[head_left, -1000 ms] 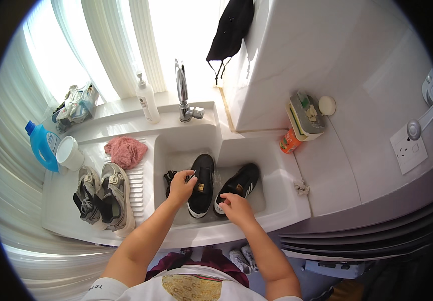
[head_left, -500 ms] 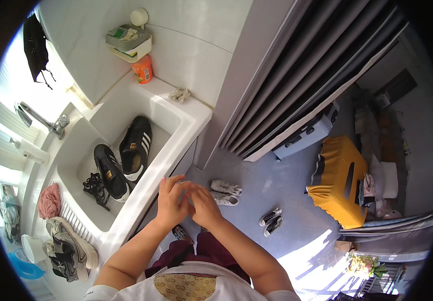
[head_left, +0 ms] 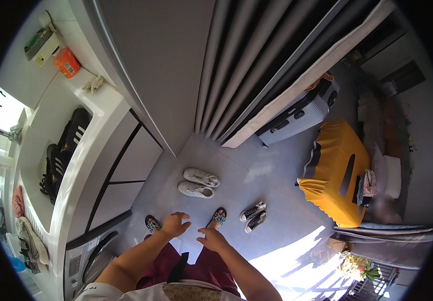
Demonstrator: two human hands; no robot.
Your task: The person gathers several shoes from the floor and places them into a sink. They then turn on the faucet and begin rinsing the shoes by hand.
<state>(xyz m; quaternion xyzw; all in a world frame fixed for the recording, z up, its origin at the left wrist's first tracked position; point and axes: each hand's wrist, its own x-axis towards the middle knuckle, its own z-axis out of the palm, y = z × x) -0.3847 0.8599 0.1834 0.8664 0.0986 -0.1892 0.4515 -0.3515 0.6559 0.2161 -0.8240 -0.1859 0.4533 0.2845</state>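
My left hand (head_left: 176,224) hangs in the air in front of me, its fingers loosely bent and apart, holding nothing. Beside it, separated by a small gap, is my right hand (head_left: 214,240), also empty with its fingers loosely spread. Beyond both hands a pair of pale sneakers (head_left: 199,189) stands on the grey floor. To the right sits a smaller pair of black-and-white canvas shoes (head_left: 253,216). In the white sink (head_left: 107,106) at the left lie black shoes with white stripes (head_left: 76,131) and a bundle of black laces (head_left: 47,185).
A washing machine (head_left: 76,266) and grey cabinet doors (head_left: 126,155) stand under the counter. Beige-grey shoes (head_left: 32,241) lie on the counter, near an orange container (head_left: 66,62). Grey curtains (head_left: 246,65), a silver suitcase (head_left: 296,118) and a yellow-covered table (head_left: 342,175) are farther right.
My view has swung right, away from the sink, and I stand farther from it. My hands, touching before, have drawn apart. Sandalled feet now show on the floor.
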